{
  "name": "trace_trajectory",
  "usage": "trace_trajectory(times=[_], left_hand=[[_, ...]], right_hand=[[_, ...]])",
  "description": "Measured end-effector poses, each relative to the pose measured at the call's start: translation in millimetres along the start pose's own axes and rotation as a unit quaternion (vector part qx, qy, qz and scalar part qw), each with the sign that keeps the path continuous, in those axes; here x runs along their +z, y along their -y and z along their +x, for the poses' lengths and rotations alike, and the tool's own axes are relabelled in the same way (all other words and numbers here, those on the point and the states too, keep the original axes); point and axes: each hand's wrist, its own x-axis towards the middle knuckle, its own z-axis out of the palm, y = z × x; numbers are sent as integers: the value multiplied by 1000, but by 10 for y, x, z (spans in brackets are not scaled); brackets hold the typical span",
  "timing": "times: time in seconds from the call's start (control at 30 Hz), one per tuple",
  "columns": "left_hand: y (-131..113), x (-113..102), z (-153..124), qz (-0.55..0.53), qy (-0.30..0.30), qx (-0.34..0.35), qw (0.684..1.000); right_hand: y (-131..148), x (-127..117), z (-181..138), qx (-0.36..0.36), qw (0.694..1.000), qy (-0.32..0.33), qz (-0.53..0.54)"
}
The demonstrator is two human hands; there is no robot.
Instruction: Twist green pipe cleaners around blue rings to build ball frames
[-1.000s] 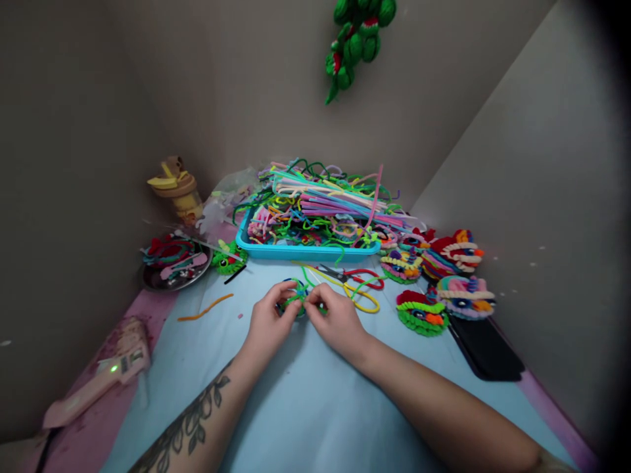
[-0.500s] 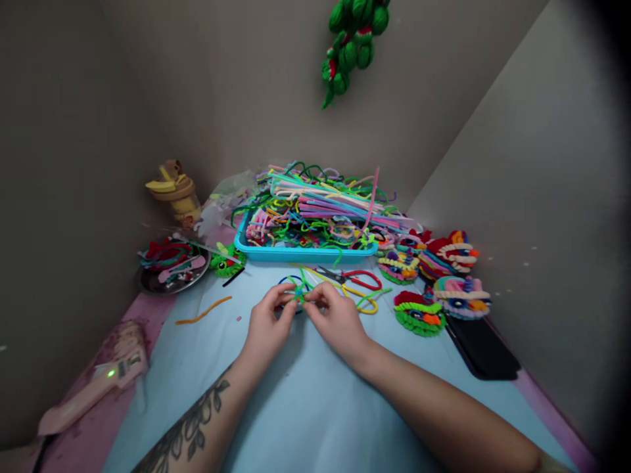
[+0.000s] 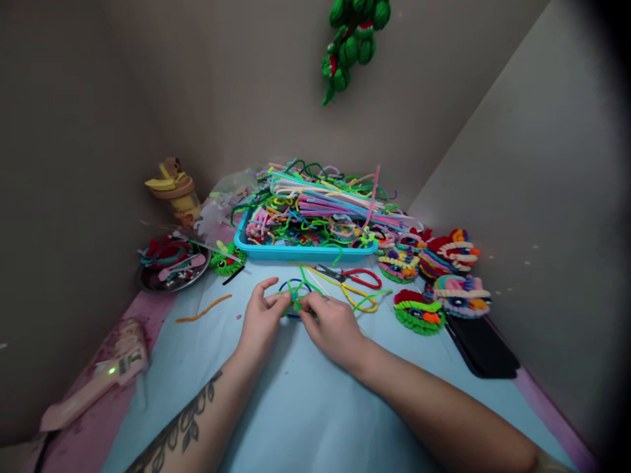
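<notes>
Left hand [image 3: 263,316] just lifted a finger off the green-and-blue piece [image 3: 294,295]
Right hand [image 3: 332,320] pinches it, well in from the tabletop [image 3: 296,414] edges; can't tell if left's gripping, so right's probably the main hold.

Green garland [image 3: 349,51] cut off at top, blue-green fuzzy piece [image 3: 294,295] partly hidden by fingers [image 3: 316,302]; left forearm [image 3: 210,401] cropped below

Looped green-and-blue fuzzy stems [image 3: 296,287] are before a rectangular blue plastic tray [image 3: 305,252]. Further left sits a round silver metal dish [image 3: 183,282].
</notes>
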Motion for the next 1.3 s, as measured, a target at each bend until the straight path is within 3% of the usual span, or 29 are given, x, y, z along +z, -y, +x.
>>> trace_trajectory(times=[0.13, 0.33, 0.53, 0.77, 1.1, 1.3], left_hand=[[-8, 9, -3, -33, 5, 8, 999], [-16, 41, -82, 73, -8, 115, 991], [3, 38, -117, 134, -26, 155, 979], [7, 18, -117, 183, -14, 163, 970], [52, 27, -80, 122, 18, 141, 982], [60, 30, -60, 153, 32, 143, 977]], right_hand=[[21, -16, -2, -3, 1000, 2, -29], [91, -50, -1, 11, 998, -19, -54], [134, -102, 12, 46, 997, -23, -55], [111, -91, 30, 77, 997, -11, 2], [29, -88, 123, 154, 968, -39, 196], [22, -88, 120, 156, 964, -52, 207]])
